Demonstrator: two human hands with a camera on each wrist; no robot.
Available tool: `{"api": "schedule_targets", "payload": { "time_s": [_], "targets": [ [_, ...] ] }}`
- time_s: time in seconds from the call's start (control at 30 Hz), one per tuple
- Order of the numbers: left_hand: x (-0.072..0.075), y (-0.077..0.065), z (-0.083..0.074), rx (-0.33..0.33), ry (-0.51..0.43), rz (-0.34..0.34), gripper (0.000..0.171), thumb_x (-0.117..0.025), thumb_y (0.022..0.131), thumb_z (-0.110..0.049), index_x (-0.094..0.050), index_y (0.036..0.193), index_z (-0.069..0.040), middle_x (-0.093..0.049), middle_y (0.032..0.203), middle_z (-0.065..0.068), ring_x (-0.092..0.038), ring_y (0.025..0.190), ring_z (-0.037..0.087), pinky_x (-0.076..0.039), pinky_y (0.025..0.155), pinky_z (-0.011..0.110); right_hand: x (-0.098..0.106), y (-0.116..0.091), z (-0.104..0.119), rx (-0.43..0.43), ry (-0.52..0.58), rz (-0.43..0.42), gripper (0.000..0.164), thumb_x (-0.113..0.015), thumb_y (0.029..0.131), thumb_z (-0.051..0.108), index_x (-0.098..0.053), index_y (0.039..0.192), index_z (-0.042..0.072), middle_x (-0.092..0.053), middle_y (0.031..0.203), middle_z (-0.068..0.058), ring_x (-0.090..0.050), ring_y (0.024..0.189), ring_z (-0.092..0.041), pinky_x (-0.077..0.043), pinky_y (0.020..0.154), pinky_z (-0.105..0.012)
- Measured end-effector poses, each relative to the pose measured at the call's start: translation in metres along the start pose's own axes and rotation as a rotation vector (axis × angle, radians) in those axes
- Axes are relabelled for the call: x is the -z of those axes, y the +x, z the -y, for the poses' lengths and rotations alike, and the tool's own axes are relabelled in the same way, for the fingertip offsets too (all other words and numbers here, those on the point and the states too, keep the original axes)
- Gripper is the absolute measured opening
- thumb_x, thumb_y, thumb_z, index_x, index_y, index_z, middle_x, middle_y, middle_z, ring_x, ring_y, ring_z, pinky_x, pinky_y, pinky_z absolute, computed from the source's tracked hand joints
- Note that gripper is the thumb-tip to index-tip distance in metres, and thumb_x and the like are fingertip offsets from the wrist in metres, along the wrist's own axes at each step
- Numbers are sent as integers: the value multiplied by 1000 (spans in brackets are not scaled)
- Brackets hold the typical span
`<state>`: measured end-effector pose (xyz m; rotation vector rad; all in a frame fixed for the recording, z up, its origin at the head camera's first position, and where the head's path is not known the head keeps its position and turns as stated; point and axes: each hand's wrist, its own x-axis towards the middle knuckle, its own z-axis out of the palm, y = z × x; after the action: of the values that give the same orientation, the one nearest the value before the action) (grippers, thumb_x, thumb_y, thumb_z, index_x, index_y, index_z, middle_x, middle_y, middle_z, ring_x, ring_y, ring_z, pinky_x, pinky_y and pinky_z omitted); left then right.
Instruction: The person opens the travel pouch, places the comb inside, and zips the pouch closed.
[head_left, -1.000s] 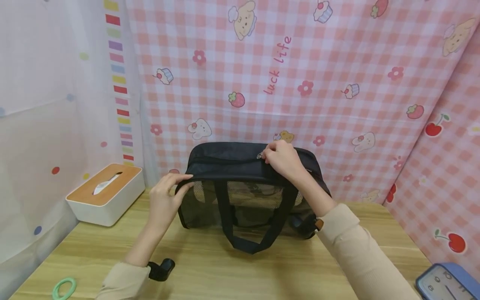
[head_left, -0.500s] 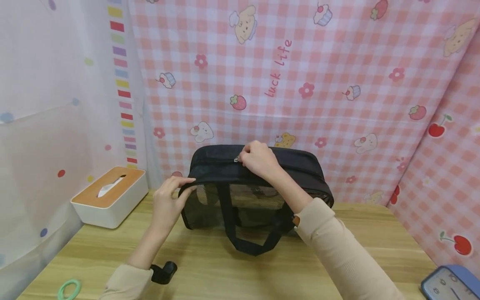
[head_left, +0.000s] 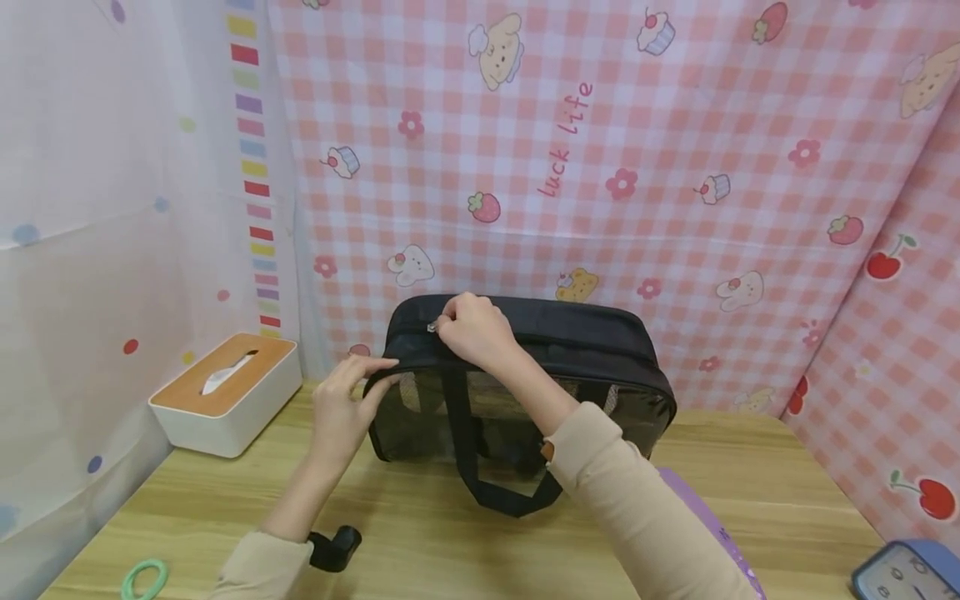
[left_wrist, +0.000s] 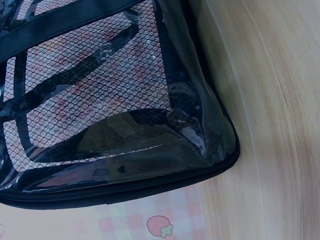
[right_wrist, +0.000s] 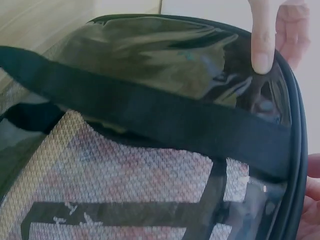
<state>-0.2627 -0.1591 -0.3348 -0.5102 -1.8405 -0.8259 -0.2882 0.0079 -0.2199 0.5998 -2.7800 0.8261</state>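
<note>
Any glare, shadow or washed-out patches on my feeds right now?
Left wrist: streaky highlights on the clear front panel; right wrist: more reflections there, plus a washed-out area beside the left hand; head: soft shadow on the wooden table in front of the black bag.

In the head view, the handbag [head_left: 562, 329] mid-frame is black with dark-tinted clear panels, its zipper pull [head_left: 432, 327] silver. In the left wrist view its mesh [left_wrist: 100, 90] shows a diamond pattern. The backdrop [head_left: 562, 225] at upper centre is pink-and-white gingham printed with strawberries, cupcakes and flowers. The tissue box [head_left: 247, 421] at left is white, topped orange-brown; the ring [head_left: 126, 582] at lower left, green; the clock [head_left: 909, 573] at lower right, blue; the sleeve [head_left: 615, 492], beige.
</note>
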Motion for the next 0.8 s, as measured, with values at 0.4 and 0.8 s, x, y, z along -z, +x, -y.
{"api": "schedule_targets", "payload": {
  "time_s": [0.4, 0.8],
  "targets": [
    [-10, -6, -6, 11, -21, 4, 23, -77, 66, 2, -71, 87, -7, -67, 79, 6, -62, 72, 18, -49, 65, 22, -7, -6, -9, 58, 6, 99, 19, -55, 92, 19, -69, 91, 6, -67, 79, -5, -60, 65, -14, -47, 56, -23],
    [-6, -2, 0, -17, 14, 3, 25, -79, 63, 3, -71, 85, -5, -67, 77, 8, -62, 70, 19, -48, 67, 18, 79, -63, -112, -20, 75, -164, 32, -56, 91, 31, -66, 104, 4, -68, 96, -15, -62, 85, -24, -51, 73, -35]
  ]
}}
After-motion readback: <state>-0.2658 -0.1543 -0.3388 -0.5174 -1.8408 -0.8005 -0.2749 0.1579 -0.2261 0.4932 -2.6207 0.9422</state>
